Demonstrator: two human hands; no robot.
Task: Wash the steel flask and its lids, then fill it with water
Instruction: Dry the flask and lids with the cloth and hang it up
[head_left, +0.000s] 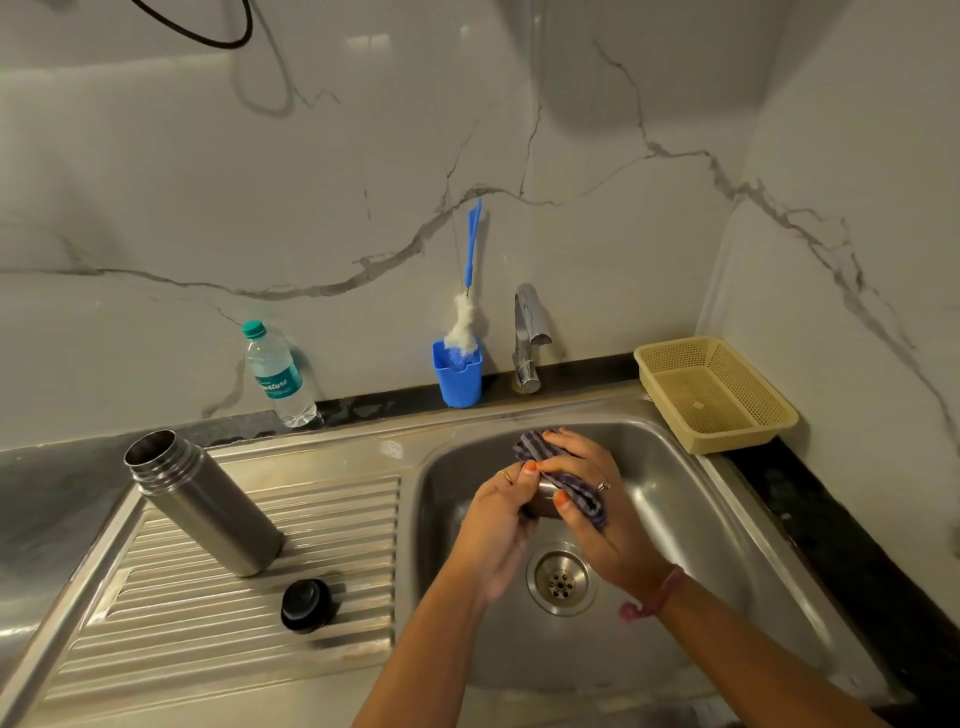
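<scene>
The open steel flask (205, 503) stands upright on the ribbed drainboard (322, 525) at the left, its mouth uncovered. A black inner lid (306, 605) lies on the drainboard in front of it. Over the sink basin (691, 545), my left hand (498, 525) grips a steel lid (545, 493), mostly hidden between my hands. My right hand (592, 499) holds a striped purple cloth (582, 491) wrapped against that lid.
The tap (529, 338) stands behind the basin with no water running. A blue cup (458, 376) with a bottle brush (467, 312), a plastic water bottle (278, 374) and a beige mesh basket (717, 389) line the back counter. The drain (560, 582) sits below my hands.
</scene>
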